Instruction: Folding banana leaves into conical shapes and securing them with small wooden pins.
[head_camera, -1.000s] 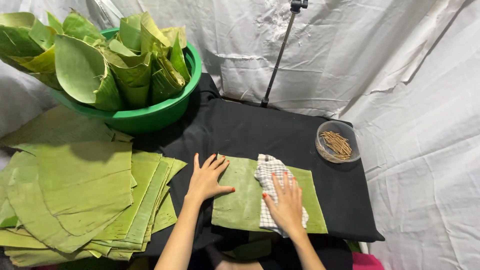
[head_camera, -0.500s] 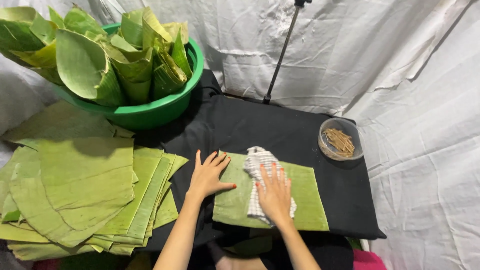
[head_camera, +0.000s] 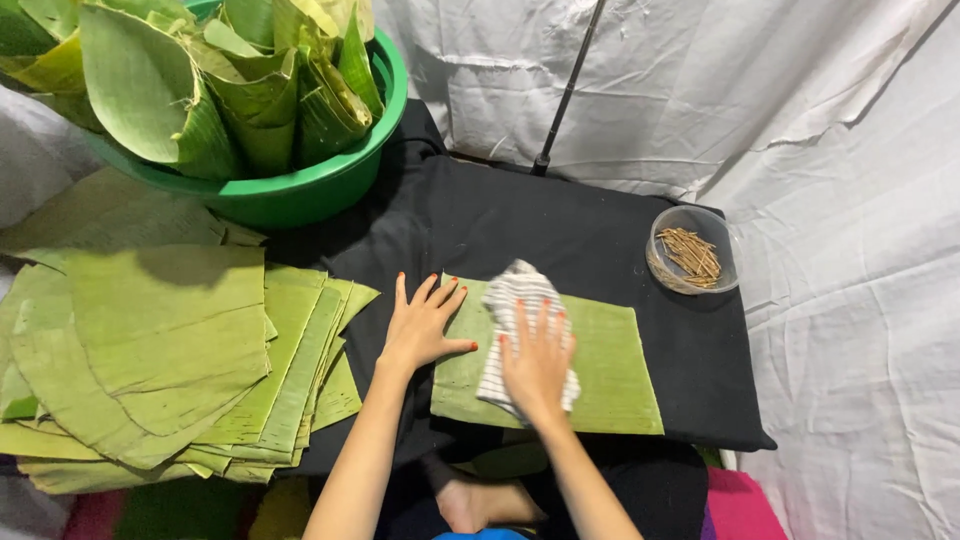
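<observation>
A rectangular green leaf sheet (head_camera: 610, 360) lies flat on the black cloth (head_camera: 520, 220) of a low table. My left hand (head_camera: 420, 325) rests flat with fingers spread on the sheet's left edge, holding it down. My right hand (head_camera: 535, 360) presses a white striped rag (head_camera: 515, 295) onto the middle of the sheet, palm down over the cloth.
A thick stack of cut leaf sheets (head_camera: 170, 350) lies to the left. Behind it stands a green basin (head_camera: 320, 190) full of folded leaf cones. A clear bowl of thin sticks (head_camera: 692, 250) sits at the table's right rear. A black stand pole (head_camera: 570, 90) rises behind.
My right hand has slid the rag leftward along the leaf sheet, from its right part toward the middle. My left hand has stayed on the left edge.
</observation>
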